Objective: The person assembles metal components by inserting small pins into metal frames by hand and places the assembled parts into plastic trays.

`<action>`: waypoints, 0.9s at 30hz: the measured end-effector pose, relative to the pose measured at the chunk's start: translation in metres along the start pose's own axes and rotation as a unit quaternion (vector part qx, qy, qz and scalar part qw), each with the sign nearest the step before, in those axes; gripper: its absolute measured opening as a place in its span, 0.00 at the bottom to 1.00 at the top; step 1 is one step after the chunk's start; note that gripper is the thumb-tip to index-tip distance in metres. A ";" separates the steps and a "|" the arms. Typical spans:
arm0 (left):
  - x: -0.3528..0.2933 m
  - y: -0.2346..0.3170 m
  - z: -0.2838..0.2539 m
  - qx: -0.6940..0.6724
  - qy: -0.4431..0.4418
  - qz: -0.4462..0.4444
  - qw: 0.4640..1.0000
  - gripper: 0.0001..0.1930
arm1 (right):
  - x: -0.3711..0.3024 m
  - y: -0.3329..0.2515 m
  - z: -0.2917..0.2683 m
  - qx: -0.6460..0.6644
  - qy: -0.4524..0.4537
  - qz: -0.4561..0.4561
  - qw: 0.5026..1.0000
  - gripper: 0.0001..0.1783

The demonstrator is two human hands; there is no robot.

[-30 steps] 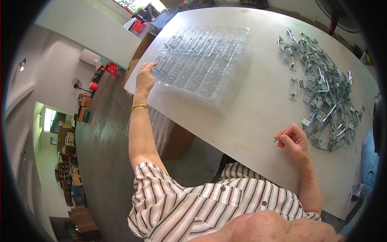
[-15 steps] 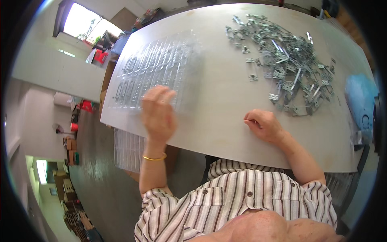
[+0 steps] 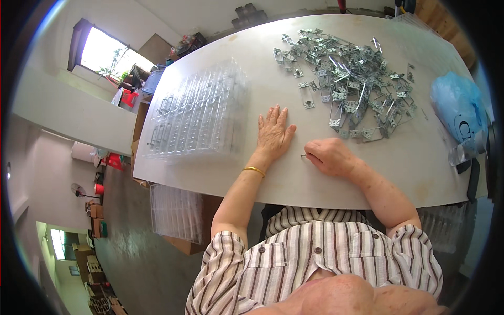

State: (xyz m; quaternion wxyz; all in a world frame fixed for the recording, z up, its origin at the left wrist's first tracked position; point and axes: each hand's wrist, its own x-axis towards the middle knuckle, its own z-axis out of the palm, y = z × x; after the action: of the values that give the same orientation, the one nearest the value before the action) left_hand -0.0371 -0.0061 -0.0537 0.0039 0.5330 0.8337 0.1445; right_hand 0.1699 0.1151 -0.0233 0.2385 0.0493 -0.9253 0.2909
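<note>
My left hand (image 3: 274,135) lies flat on the pale tabletop, its fingers spread and holding nothing. To its right, my right hand (image 3: 333,157) rests closed on the table. The thin tip of a small metal piece (image 3: 303,155) pokes out between its thumb and fingers; the rest is hidden. Beyond both hands spreads a heap of metal brackets with rods (image 3: 362,86). A single rectangular bracket (image 3: 308,104) lies at the near left of that heap. Left of my left hand sits a stack of clear moulded plastic trays (image 3: 197,118), with small metal parts in its left compartments.
A blue plastic bag (image 3: 455,97) and a clear bottle (image 3: 466,149) stand at the table's right edge. More clear trays (image 3: 176,210) sit below the left front edge, by a cardboard box (image 3: 210,223). The table's front edge (image 3: 315,207) runs close to my body.
My left hand has moved right from beside the trays and now lies flat in the middle. My right hand has turned slightly, staying closed. The view has shifted a little.
</note>
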 end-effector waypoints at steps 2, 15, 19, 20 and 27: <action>0.002 0.003 -0.004 0.013 -0.028 -0.014 0.999 0.37 | 0.000 0.000 0.004 -0.002 -0.009 -0.011 1.000 0.06; 0.002 0.003 0.007 0.087 0.049 -0.035 0.994 0.40 | 0.000 0.001 0.010 -0.034 0.011 -0.017 0.999 0.06; 0.008 0.011 -0.007 -0.006 -0.107 -0.098 0.989 0.40 | 0.000 0.000 0.008 -0.001 0.031 0.038 0.999 0.05; 0.005 0.012 -0.006 0.022 -0.051 -0.086 0.995 0.40 | 0.000 0.001 0.009 -0.001 0.026 0.033 0.999 0.05; 0.011 0.014 -0.004 -0.004 -0.078 -0.124 0.989 0.38 | -0.002 0.013 0.014 0.022 0.067 0.066 0.995 0.05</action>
State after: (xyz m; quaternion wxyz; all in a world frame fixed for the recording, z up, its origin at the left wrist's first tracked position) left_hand -0.0300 0.0086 -0.0442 0.0886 0.4348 0.8901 0.1043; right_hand 0.1634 0.1176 -0.0409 0.2792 -0.0259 -0.9019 0.3287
